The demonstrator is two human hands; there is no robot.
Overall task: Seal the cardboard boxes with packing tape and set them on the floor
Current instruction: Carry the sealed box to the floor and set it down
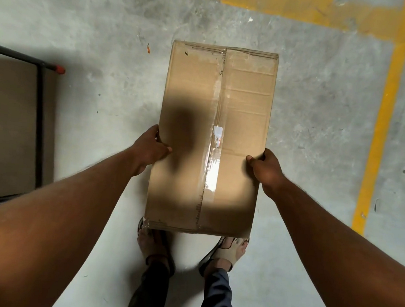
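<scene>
Single head-worn wide-angle view, aimed steeply down past both forearms. Left hand (151, 149) and right hand (265, 169) sit mid-frame, close; concrete floor (97, 36) beyond them, feet directly below. No second view.

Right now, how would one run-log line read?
box: taped shut | left hand: grips left side | right hand: grips right side | floor: below

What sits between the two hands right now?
In the head view, only the brown cardboard box with its clear packing tape seam spans the gap; the left hand and right hand grip its opposite long sides.
</scene>
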